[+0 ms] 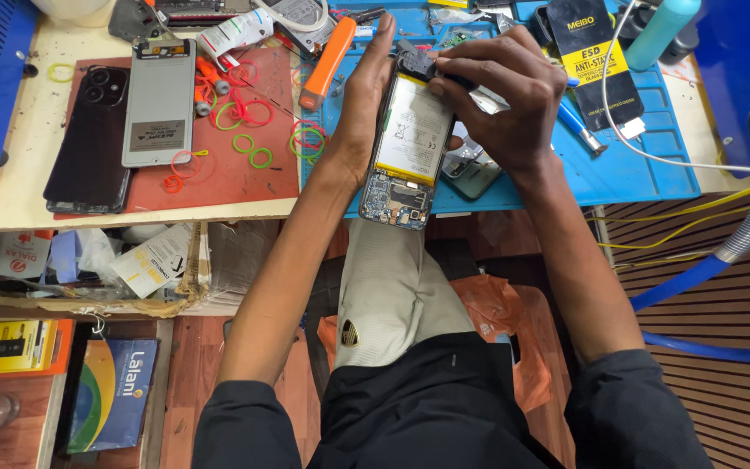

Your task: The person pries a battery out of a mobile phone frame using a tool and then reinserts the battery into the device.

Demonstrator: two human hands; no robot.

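1. The opened smartphone (408, 148) has its back cover off: a white-and-yellow battery fills the middle and a dark circuit board shows at the end nearest the person. It is held up on edge over the near border of the blue work mat (653, 165), its far end pointing away from the person.
2. Containers: an open cardboard box (193, 278) sits on the shelf under the bench, stuffed with paper packets and plastic wrappers. The red mat (219, 174) carries scattered coloured rubber bands, a grey phone frame (160, 102) and a black phone back (93, 139).
3. The left hand (359, 117) lies flat along the phone's left edge, fingers straight and together, propping it rather than wrapping it.
4. The right hand (501, 104) curls over the phone's far end, fingertips pinched tight on a small dark part (417, 65) there; exactly what part it is, I cannot tell.
5. An orange-handled tool (327, 74) lies just beside the left hand.
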